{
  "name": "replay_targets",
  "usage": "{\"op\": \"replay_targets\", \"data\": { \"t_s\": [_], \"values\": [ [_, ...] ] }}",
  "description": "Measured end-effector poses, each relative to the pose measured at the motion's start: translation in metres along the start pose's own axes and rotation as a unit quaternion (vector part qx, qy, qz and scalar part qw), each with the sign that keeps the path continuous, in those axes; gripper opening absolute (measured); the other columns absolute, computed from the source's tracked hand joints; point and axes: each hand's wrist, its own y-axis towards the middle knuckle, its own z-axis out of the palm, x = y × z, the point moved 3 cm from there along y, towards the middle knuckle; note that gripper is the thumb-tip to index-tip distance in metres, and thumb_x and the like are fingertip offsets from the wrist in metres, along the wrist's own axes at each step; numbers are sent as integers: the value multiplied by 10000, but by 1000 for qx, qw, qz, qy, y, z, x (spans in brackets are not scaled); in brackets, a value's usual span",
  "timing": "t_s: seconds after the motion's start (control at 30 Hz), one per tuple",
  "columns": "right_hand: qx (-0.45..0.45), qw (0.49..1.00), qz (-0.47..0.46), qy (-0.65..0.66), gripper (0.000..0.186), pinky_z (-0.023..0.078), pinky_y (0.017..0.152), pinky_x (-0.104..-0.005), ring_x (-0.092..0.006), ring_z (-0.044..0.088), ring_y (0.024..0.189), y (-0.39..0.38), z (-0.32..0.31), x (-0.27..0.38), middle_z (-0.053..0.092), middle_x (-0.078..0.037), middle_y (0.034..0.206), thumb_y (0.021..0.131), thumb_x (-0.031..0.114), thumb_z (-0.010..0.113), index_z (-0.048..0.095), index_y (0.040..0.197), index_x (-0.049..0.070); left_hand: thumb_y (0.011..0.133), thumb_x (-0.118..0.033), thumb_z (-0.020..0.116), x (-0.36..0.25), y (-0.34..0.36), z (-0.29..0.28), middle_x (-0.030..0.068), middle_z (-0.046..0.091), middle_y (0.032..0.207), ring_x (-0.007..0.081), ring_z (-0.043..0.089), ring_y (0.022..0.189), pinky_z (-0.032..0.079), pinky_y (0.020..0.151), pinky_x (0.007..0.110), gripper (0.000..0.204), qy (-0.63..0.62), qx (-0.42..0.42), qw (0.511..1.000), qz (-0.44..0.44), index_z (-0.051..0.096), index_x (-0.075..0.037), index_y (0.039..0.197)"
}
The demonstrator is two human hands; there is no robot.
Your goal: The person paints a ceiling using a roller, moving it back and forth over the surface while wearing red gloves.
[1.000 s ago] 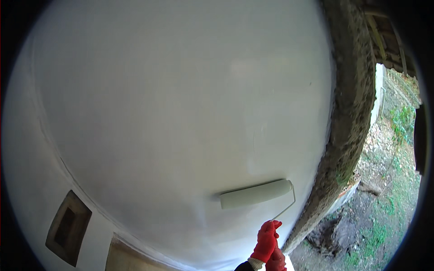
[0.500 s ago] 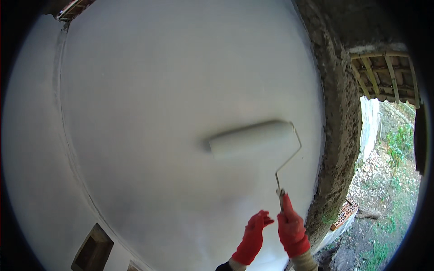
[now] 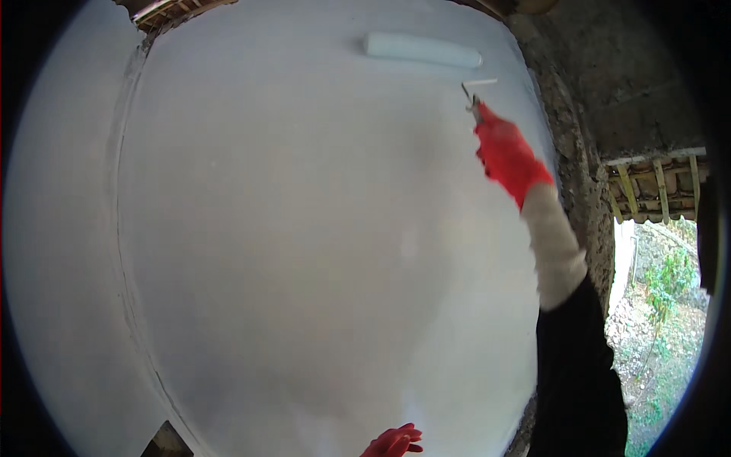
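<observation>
High on the pale wall (image 3: pixel 289 228) lies a white paint roller (image 3: pixel 422 50), its sleeve slanting slightly down to the right. My right hand (image 3: pixel 510 152), in a red glove, is wrapped round the roller's handle, with the arm stretched far up. Part of the bent wire frame shows between handle and sleeve. Down at the lower edge my left hand (image 3: pixel 394 442), also red-gloved, holds nothing and has its fingers loosely apart. Only that hand's upper part is in view.
A rough, bare wall edge (image 3: pixel 601 251) runs down the right side. Beyond it are a tiled roof underside (image 3: pixel 659 186) and outdoor ground with a green shrub (image 3: pixel 670 278). A dark recess (image 3: pixel 167 442) sits at lower left, near a vertical wall corner (image 3: pixel 120 206).
My right hand has pushed the roller from mid-wall up near the top. My left hand has dropped toward the lower edge. The view has tilted upward somewhat.
</observation>
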Motion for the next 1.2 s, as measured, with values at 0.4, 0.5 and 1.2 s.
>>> {"op": "replay_targets", "data": {
  "t_s": [0.4, 0.5, 1.2],
  "values": [
    [-2, 987, -129, -94, 216, 426, 465, -247, -118, 488, 557, 186, 33, 121, 552, -67, 703, 915, 337, 538, 524, 947, 123, 1003, -250, 457, -31, -25, -108, 104, 627, 1066, 215, 610, 930, 531, 817, 376, 332, -4, -128, 991, -37, 569, 11, 1174],
    [1, 995, -91, 50, 192, 426, 477, -245, -113, 476, 567, 167, 51, 105, 560, -62, 723, 905, 299, 562, 520, 987, 130, 1004, -255, 455, -19, -34, -108, 105, 625, 1063, 213, 609, 930, 532, 816, 376, 338, -4, -145, 988, -55, 569, 15, 1172],
    [-230, 943, 240, 12, 492, 420, 441, -236, -68, 475, 494, -424, -165, -208, 552, -7, 707, 847, 11, 507, 440, 1333, -24, 922, 44, 432, 31, 27, 148, 141, 315, 1461, 259, 431, 1299, 339, 1052, 357, 498, 121, 200, 969, -80, 317, -11, 1404]
  ]
}}
